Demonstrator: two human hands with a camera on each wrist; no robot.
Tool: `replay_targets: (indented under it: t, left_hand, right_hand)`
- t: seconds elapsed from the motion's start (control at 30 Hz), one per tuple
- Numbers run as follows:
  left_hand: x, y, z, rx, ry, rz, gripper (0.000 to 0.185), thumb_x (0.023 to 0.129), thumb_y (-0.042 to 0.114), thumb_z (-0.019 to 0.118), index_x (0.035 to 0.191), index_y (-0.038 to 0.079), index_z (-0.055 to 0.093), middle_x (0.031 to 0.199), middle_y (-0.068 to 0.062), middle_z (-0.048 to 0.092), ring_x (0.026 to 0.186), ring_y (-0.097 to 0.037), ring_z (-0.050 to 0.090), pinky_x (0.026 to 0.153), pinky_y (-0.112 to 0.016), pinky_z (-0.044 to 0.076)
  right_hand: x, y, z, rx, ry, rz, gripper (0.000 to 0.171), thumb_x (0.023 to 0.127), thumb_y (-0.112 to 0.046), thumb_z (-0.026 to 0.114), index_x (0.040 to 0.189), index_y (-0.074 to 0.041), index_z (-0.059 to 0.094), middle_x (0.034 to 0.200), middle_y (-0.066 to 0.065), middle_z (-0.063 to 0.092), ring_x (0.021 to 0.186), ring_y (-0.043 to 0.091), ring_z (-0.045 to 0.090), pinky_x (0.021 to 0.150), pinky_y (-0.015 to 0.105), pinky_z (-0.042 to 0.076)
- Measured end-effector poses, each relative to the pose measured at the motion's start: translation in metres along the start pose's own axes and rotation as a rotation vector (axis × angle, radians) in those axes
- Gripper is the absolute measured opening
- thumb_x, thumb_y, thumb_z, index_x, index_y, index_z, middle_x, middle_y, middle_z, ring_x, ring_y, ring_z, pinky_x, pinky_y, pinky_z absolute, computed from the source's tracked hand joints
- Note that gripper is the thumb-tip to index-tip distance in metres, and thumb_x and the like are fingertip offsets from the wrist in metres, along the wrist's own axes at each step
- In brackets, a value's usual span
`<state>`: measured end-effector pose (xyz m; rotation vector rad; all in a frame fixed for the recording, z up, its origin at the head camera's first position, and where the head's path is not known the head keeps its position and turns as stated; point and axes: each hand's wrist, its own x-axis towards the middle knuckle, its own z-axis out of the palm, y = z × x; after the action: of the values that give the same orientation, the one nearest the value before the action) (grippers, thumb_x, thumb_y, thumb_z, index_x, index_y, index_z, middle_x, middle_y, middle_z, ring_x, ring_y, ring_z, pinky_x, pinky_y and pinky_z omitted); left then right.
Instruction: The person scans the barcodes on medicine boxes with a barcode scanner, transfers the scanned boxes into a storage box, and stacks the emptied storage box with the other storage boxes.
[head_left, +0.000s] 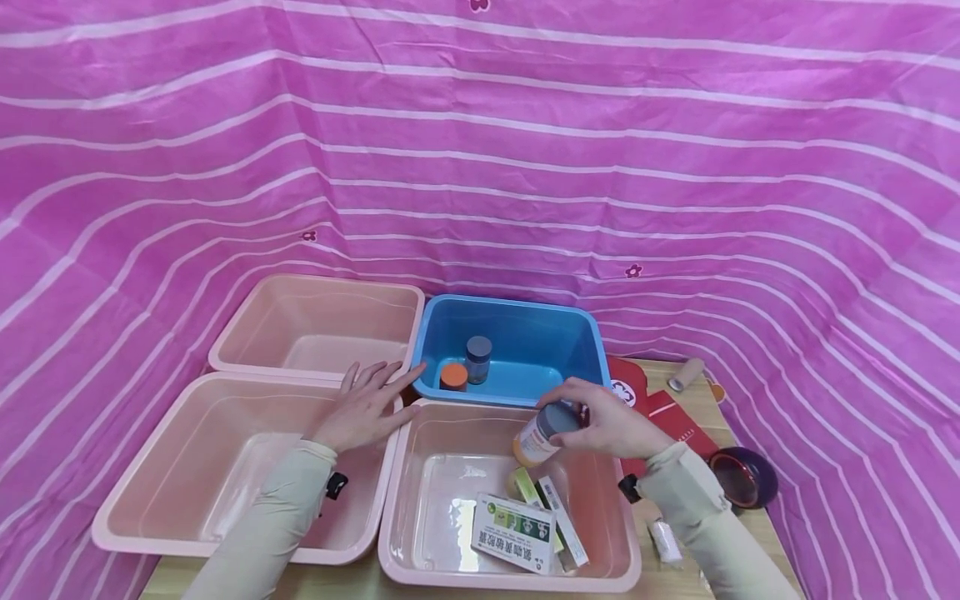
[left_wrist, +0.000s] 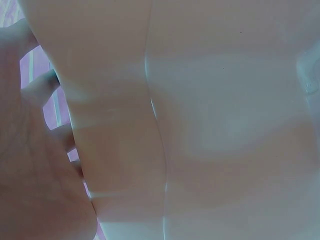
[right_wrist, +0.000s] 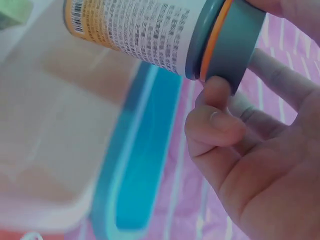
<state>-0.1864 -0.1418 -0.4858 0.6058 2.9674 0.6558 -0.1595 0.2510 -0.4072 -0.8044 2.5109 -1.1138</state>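
Note:
In the head view my right hand [head_left: 611, 421] holds a pill bottle [head_left: 536, 440] by its dark grey lid, tilted, over the front right pink bin [head_left: 390, 533]. Up close in the right wrist view, the bottle [right_wrist: 145, 30] shows a white and orange label with a barcode, and my fingers [right_wrist: 220, 122] grip the lid's edge. Spread out, my left hand [head_left: 365, 408] lies over the meeting rims of the bins, its fingers straight and nothing in it. A white and green medicine box [head_left: 513, 533] and two slim boxes [head_left: 564, 521] lie in the bin below the bottle.
Behind stands a blue bin [head_left: 517, 304] with an orange-capped bottle [head_left: 453, 377] and a grey-lidded bottle [head_left: 477, 358]. Two more pink bins [head_left: 105, 517] are on the left. Red packets [head_left: 678, 425], a dark bowl [head_left: 742, 477] and a small tube [head_left: 686, 375] lie at right.

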Motion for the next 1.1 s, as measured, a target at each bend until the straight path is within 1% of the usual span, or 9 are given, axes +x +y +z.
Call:
replay_targets:
  t: [0.07,0.2,0.37,0.5,0.63,0.77,0.93,1.0,1.1]
  left_hand:
    - [0.0,0.0,0.0,0.003,0.004,0.002,0.073,0.096,0.059,0.059,0.16,0.035,0.035,0.165,-0.017,0.036,0.152,-0.044,0.026,0.123,-0.07,0.001]
    - [0.0,-0.001,-0.001,0.008,0.001,-0.001,0.073,0.096,0.061,0.058,0.161,0.036,0.034,0.165,-0.016,0.036,0.152,-0.043,0.026,0.123,-0.069,0.001]
    - [0.0,-0.002,0.0,0.007,-0.001,-0.004,0.073,0.096,0.061,0.058,0.161,0.037,0.034,0.165,-0.016,0.035,0.152,-0.043,0.025,0.123,-0.069,0.0]
    - [0.001,-0.002,0.0,0.003,-0.003,-0.005,0.073,0.096,0.06,0.059,0.16,0.037,0.034,0.165,-0.016,0.035,0.152,-0.043,0.025,0.123,-0.069,0.0]
    - [0.001,-0.002,0.0,0.007,-0.006,-0.002,0.072,0.097,0.059,0.058,0.161,0.037,0.034,0.165,-0.016,0.035,0.153,-0.043,0.025,0.123,-0.069,0.001]
    - [0.0,-0.002,-0.001,0.011,-0.001,-0.001,0.072,0.097,0.058,0.059,0.161,0.036,0.034,0.165,-0.017,0.035,0.152,-0.043,0.026,0.123,-0.069,0.001]
    - [-0.001,-0.002,-0.002,0.017,0.004,-0.001,0.072,0.097,0.058,0.059,0.161,0.036,0.034,0.164,-0.017,0.036,0.152,-0.044,0.027,0.123,-0.07,0.002]
    - [0.0,-0.001,-0.001,0.019,0.001,0.0,0.073,0.097,0.059,0.058,0.161,0.036,0.033,0.164,-0.017,0.036,0.152,-0.044,0.027,0.123,-0.07,0.002]
    - [0.001,-0.001,0.0,0.02,-0.003,0.001,0.073,0.097,0.059,0.058,0.161,0.036,0.033,0.164,-0.016,0.036,0.152,-0.043,0.027,0.123,-0.07,0.001]
  right_hand:
    - [-0.007,0.0,-0.008,-0.047,0.053,0.001,0.046,0.085,-0.019,0.082,0.128,-0.013,0.067,0.123,0.005,0.064,0.113,0.026,0.058,0.083,0.028,0.059]
    - [-0.02,0.001,-0.022,-0.124,0.139,0.046,0.043,0.085,-0.021,0.083,0.126,-0.014,0.069,0.123,0.007,0.064,0.109,0.025,0.06,0.081,0.028,0.058]
    - [-0.038,0.01,-0.039,-0.116,0.197,0.075,0.041,0.086,-0.018,0.082,0.125,-0.011,0.069,0.117,0.01,0.064,0.101,0.025,0.063,0.074,0.026,0.059]
    - [-0.056,0.017,-0.05,-0.145,0.275,0.066,0.041,0.085,-0.014,0.082,0.123,-0.009,0.07,0.108,0.007,0.065,0.087,0.018,0.063,0.066,0.026,0.058]
    - [-0.077,0.024,-0.06,-0.205,0.35,0.07,0.04,0.083,-0.011,0.084,0.121,-0.01,0.071,0.104,0.004,0.063,0.084,0.01,0.058,0.065,0.025,0.055]
    - [-0.097,0.038,-0.067,-0.231,0.376,0.083,0.045,0.082,-0.007,0.084,0.124,-0.01,0.071,0.112,0.006,0.063,0.087,0.003,0.056,0.067,0.024,0.054]
    - [-0.121,0.06,-0.07,-0.225,0.347,0.076,0.047,0.083,-0.002,0.08,0.128,-0.006,0.067,0.118,0.008,0.062,0.087,0.001,0.057,0.066,0.024,0.053]
    - [-0.131,0.07,-0.071,-0.225,0.339,0.076,0.047,0.083,-0.001,0.08,0.128,-0.006,0.066,0.118,0.007,0.063,0.086,0.0,0.058,0.065,0.024,0.052]
    - [-0.143,0.084,-0.072,-0.23,0.345,0.071,0.048,0.079,0.002,0.08,0.125,-0.006,0.067,0.115,0.001,0.065,0.087,-0.001,0.058,0.066,0.024,0.051]
